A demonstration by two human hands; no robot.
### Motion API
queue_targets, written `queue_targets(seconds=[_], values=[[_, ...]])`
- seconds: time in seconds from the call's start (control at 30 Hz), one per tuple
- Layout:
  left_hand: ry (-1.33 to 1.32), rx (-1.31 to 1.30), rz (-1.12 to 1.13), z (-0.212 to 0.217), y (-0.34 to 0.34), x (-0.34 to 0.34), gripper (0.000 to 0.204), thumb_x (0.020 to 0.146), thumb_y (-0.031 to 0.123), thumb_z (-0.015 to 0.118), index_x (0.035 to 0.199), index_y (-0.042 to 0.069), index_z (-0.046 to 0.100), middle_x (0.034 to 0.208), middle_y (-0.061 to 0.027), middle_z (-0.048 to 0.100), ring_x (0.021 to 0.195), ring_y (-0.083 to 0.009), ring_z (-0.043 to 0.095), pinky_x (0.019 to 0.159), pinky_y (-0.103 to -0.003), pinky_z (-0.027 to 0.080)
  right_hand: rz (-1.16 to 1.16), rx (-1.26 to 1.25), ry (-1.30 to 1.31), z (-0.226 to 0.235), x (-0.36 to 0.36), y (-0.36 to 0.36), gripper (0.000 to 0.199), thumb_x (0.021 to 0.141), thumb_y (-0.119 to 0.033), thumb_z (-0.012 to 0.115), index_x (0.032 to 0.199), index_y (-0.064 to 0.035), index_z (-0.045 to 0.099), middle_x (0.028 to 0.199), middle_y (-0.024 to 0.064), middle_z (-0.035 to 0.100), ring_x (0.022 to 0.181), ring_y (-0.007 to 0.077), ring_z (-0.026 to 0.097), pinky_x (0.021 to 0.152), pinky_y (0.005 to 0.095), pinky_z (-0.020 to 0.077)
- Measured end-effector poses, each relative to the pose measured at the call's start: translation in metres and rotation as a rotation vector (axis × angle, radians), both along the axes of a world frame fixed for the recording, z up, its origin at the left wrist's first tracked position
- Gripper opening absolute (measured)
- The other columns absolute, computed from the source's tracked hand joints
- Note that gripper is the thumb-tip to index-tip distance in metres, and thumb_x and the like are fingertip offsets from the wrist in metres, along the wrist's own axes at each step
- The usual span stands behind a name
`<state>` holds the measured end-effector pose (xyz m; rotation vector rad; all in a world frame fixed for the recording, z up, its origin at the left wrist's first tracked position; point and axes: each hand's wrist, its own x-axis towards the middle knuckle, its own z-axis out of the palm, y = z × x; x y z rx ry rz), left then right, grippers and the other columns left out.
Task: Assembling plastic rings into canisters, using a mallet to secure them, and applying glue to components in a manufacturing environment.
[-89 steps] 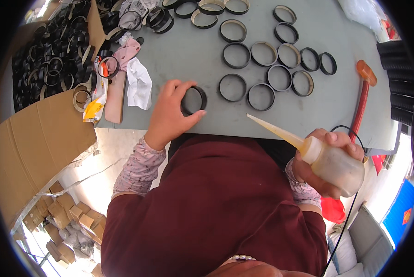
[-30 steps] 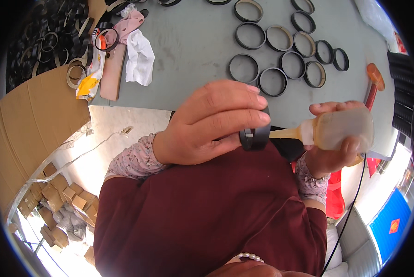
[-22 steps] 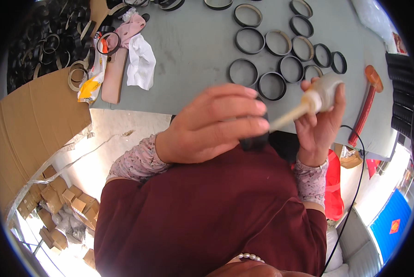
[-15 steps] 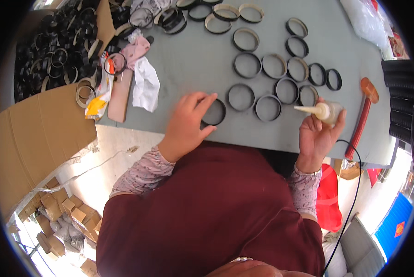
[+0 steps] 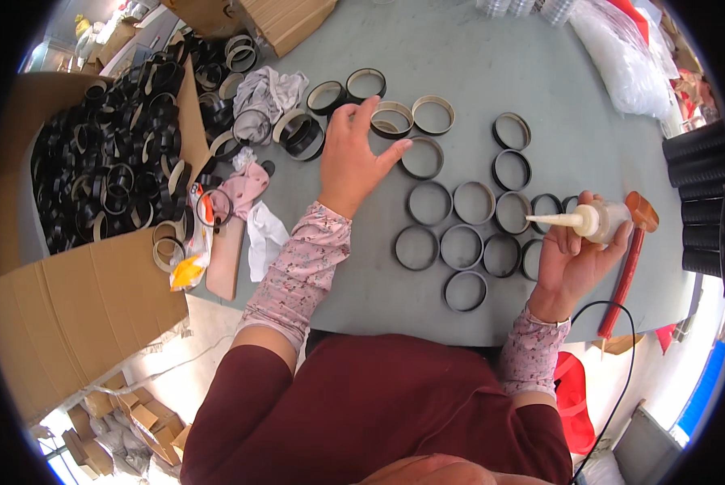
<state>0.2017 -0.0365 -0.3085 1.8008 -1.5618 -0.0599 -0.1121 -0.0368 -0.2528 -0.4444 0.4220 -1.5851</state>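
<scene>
My left hand [image 5: 354,158] reaches over the table toward the far rings, its thumb and fingers spread. A black ring with a pale inner face [image 5: 380,131] lies between its thumb and forefinger; whether the fingertips touch it, I cannot tell. In my right hand [image 5: 571,271] is a small translucent squeeze bottle [image 5: 614,220], tilted on its side with its long, thin nozzle pointing left. Near that nozzle several dark rings lie flat in a loose cluster, among them a ring [image 5: 445,300] closest to the table's front edge.
A red-handled hammer [image 5: 621,283] lies right of my right hand. At left, a cardboard box [image 5: 79,315] is heaped with black rings, beside a grey cloth [image 5: 269,93], white paper [image 5: 265,238] and a pinkish flat case [image 5: 226,263]. Clear plastic bags [image 5: 621,56] occupy the far right.
My left hand has left the ring near the front edge and moved to the far rings. The near-left rings now sit closer together. The view has tilted farther up the table.
</scene>
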Motion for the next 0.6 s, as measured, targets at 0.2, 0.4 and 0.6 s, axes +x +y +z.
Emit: queue_targets(seconds=[0.2, 0.4, 0.6], values=[[-0.112, -0.109, -0.071, -0.009, -0.03, 0.008, 0.065, 0.074, 0.035, 0.086, 0.127, 0.007, 0.061, 0.112, -0.011, 0.064, 0.106, -0.0287, 0.058, 0.091, -0.04, 0.048, -0.033, 0.069, 0.012, -0.015, 0.002, -0.006, 0.055, 0.1, -0.051, 0.051, 0.115, 0.0023, 0.057, 0.108, 0.0201, 0.067, 0.045, 0.0097, 0.049, 0.039, 0.0215, 0.034], [0.293, -0.18, -0.331, 0.063, 0.006, -0.01, 0.095, 0.059, 0.034, 0.095, 0.137, 0.0, 0.052, 0.117, -0.0116, 0.066, 0.101, -0.0207, 0.066, 0.093, -0.034, 0.049, -0.029, 0.09, -0.01, -0.021, -0.014, -0.007, 0.056, 0.101, -0.05, 0.05, 0.118, 0.0028, 0.056, 0.109, 0.0201, 0.067, 0.044, 0.0118, 0.052, 0.038, 0.0206, 0.0367], [0.551, -0.106, -0.576, 0.109, 0.042, -0.019, 0.112, 0.051, 0.037, 0.098, 0.14, -0.005, 0.045, 0.112, -0.0151, 0.067, 0.104, -0.0235, 0.067, 0.098, -0.035, 0.046, -0.017, 0.078, -0.01, -0.021, -0.01, -0.005, 0.055, 0.101, -0.048, 0.049, 0.12, 0.004, 0.055, 0.111, 0.0209, 0.067, 0.044, 0.0125, 0.053, 0.039, 0.0206, 0.0372]])
